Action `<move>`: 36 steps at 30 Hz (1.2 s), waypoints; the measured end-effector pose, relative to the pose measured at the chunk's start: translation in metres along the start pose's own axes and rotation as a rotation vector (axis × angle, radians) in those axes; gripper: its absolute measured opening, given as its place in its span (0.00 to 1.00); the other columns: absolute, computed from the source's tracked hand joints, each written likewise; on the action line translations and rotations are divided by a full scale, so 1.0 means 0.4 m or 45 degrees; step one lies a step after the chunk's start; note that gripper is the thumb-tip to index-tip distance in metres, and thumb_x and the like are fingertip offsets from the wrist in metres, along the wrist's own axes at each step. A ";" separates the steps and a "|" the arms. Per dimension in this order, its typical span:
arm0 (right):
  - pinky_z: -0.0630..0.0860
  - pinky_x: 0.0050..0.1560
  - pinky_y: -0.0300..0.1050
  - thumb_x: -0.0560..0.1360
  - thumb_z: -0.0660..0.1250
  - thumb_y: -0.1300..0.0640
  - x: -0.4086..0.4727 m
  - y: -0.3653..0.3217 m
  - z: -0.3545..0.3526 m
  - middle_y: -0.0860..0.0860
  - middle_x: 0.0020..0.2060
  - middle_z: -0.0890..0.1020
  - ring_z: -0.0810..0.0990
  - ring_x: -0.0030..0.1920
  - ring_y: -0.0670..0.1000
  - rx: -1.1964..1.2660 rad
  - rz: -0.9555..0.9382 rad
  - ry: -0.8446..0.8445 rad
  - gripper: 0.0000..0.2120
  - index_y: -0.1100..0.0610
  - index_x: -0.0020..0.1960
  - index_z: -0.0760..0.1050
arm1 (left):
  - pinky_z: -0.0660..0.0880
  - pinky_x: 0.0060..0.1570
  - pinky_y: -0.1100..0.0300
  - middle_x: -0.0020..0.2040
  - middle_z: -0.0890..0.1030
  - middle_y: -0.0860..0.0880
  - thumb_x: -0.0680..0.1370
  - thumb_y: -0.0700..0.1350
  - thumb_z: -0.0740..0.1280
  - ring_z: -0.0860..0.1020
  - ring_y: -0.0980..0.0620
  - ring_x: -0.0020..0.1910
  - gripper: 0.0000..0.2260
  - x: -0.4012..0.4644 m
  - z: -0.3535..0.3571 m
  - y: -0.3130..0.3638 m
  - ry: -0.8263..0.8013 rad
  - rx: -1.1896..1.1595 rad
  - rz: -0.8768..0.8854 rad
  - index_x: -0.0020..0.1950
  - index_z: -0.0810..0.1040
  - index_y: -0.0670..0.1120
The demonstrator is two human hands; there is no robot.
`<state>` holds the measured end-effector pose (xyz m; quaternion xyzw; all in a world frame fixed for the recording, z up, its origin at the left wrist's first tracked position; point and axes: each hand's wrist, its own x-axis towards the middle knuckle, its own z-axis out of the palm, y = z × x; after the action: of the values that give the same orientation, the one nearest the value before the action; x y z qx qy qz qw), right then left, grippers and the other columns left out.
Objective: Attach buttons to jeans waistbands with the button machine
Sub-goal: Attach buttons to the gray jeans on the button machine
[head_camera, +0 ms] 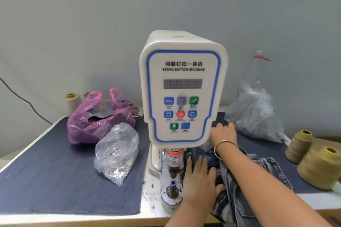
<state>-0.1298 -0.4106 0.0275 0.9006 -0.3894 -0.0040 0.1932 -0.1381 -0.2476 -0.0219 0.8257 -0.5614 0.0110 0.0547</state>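
The white servo button machine (pixel 182 79) stands in the middle of the table, with its lower die (pixel 172 188) at the front. Blue jeans (pixel 232 190) lie bunched just right of the die. My left hand (pixel 199 177) lies flat on the jeans beside the machine's column, fingers straight and thumb against the fabric. My right hand (pixel 224 133), with a metal bangle on its wrist, reaches past the machine's right side toward the back. Its fingers bend down out of sight, so I cannot see whether it holds anything.
A clear bag of metal buttons (pixel 118 153) and a pink bag of scraps (pixel 96 121) sit left of the machine on the dark cloth cover (pixel 55 171). Another clear bag (pixel 254 114) and a plastic bottle (pixel 258 72) stand at the back right. Olive thread cones (pixel 321 167) stand at the right edge.
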 end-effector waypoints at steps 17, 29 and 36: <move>0.65 0.61 0.56 0.77 0.61 0.60 -0.044 -0.004 0.005 0.51 0.55 0.74 0.74 0.57 0.54 0.077 0.084 0.143 0.11 0.51 0.56 0.77 | 0.36 0.74 0.42 0.79 0.55 0.43 0.83 0.60 0.49 0.49 0.44 0.78 0.24 -0.020 -0.013 0.010 -0.050 0.062 -0.046 0.74 0.62 0.48; 0.66 0.56 0.52 0.75 0.66 0.56 -0.056 0.005 -0.010 0.50 0.53 0.74 0.75 0.56 0.54 0.080 0.069 0.142 0.09 0.49 0.55 0.77 | 0.36 0.74 0.43 0.79 0.56 0.42 0.83 0.60 0.48 0.50 0.44 0.78 0.24 -0.022 -0.010 0.009 -0.020 0.058 -0.056 0.73 0.63 0.47; 0.66 0.56 0.51 0.76 0.64 0.55 -0.065 0.004 0.002 0.50 0.52 0.75 0.75 0.54 0.53 0.119 0.083 0.197 0.07 0.49 0.52 0.79 | 0.34 0.73 0.42 0.78 0.57 0.41 0.83 0.59 0.50 0.51 0.43 0.78 0.23 -0.021 0.000 0.012 0.009 0.046 -0.055 0.72 0.64 0.46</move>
<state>-0.1490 -0.3937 0.0238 0.8931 -0.4021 0.0901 0.1807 -0.1456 -0.2415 -0.0221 0.8384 -0.5429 0.0231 0.0420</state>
